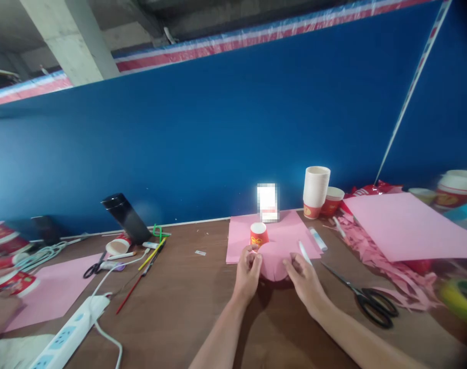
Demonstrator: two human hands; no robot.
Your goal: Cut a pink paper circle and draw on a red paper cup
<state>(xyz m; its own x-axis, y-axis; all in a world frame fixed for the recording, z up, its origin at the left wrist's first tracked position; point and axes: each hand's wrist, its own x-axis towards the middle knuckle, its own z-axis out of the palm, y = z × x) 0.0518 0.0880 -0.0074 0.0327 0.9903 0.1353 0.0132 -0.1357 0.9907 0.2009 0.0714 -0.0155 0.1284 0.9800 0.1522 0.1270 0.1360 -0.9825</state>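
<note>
A rounded piece of pink paper (275,260) is held up between my two hands, above the front edge of a pink paper stack. My left hand (249,271) pinches its left edge between thumb and fingers. On the opposite edge, my right hand (300,279) grips the paper the same way. Right behind it a red paper cup (259,233) stands upright, its lower part partly hidden. A white pen-like stick (304,253) lies beside my right hand, and a glue stick (318,239) rests a little farther right.
Black-handled scissors (372,302) lie right of my right forearm, near pink paper scraps (395,271). Stacked paper cups (316,189) stand behind. A blurred phone-like screen (268,202) leans at the blue partition (218,128). Leftward are a black bottle (128,218) and a power strip (70,333).
</note>
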